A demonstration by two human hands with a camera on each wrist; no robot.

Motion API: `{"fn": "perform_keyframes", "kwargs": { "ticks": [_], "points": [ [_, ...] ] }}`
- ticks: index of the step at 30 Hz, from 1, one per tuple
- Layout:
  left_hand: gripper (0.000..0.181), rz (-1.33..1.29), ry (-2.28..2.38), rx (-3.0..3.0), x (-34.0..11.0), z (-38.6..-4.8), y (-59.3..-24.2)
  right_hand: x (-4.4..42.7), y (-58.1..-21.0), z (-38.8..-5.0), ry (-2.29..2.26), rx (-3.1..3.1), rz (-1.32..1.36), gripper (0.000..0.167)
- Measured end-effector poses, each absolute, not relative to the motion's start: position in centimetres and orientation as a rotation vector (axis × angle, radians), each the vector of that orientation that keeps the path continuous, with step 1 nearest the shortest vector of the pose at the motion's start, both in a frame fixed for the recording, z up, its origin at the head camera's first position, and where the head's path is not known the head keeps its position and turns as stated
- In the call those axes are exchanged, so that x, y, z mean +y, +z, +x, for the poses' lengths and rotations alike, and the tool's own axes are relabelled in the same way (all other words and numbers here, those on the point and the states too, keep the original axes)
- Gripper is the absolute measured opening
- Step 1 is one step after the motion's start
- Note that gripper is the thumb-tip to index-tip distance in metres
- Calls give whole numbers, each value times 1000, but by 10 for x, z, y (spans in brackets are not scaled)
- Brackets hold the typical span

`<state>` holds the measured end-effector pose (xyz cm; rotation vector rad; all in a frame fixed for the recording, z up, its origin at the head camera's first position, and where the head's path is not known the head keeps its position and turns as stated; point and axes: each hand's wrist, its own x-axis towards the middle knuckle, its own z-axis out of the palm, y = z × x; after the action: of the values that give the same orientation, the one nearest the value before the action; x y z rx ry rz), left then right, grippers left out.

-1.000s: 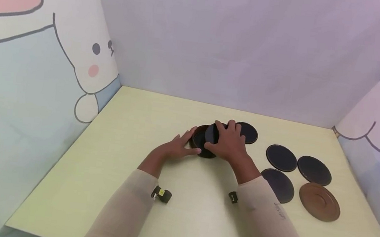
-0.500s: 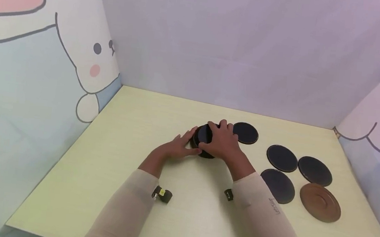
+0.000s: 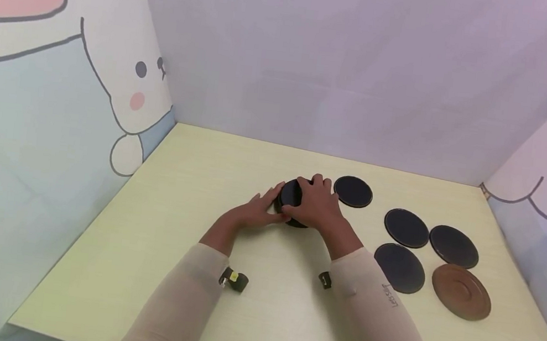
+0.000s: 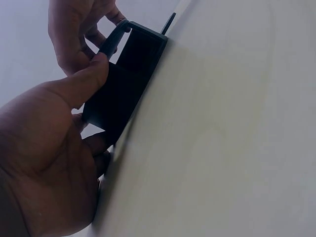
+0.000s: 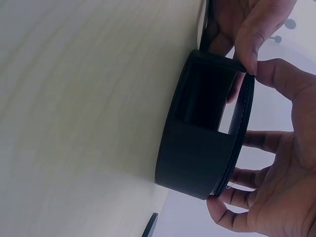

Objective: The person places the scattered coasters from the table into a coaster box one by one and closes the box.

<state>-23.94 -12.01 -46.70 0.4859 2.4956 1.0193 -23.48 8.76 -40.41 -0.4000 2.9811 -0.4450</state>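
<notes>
A round black coaster holder (image 5: 195, 153) with a cut-out in its side wall stands on the table. My left hand (image 3: 251, 211) grips it from the left, thumb at the near side and fingers behind. From above, my right hand (image 3: 319, 204) holds a round black coaster (image 5: 242, 113) by its edge, thumb on one side and fingers on the other. That coaster lies across the holder's top rim, slightly tilted in the right wrist view. The left thumb touches the holder's rim close to the right thumb. The holder's inside is mostly dark.
Several black coasters lie flat on the table: one (image 3: 353, 191) just behind the right hand, others (image 3: 406, 228) farther right. A brown round disc (image 3: 461, 291) with a raised ring lies at the right. Printed fabric walls (image 3: 362, 91) stand behind and at both sides.
My right hand has moved left and carried the coaster from the holder's right side to over its top. The left hand has stayed in place on the holder.
</notes>
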Motion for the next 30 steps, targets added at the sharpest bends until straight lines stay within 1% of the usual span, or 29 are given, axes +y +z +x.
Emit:
{"fn": "perform_keyframes", "kwargs": {
  "ticks": [8,20,30],
  "points": [
    [100,478,1015,2496,-119,-238,-465,88,-406,-235,-406,2973,-389,81],
    [105,498,1044,2488,-119,-238,-466,88,-405,-233,-404,2954,-437,81],
    [101,488,1037,2496,-118,-236,-464,89,-410,-234,-382,2941,-460,83]
  ]
}}
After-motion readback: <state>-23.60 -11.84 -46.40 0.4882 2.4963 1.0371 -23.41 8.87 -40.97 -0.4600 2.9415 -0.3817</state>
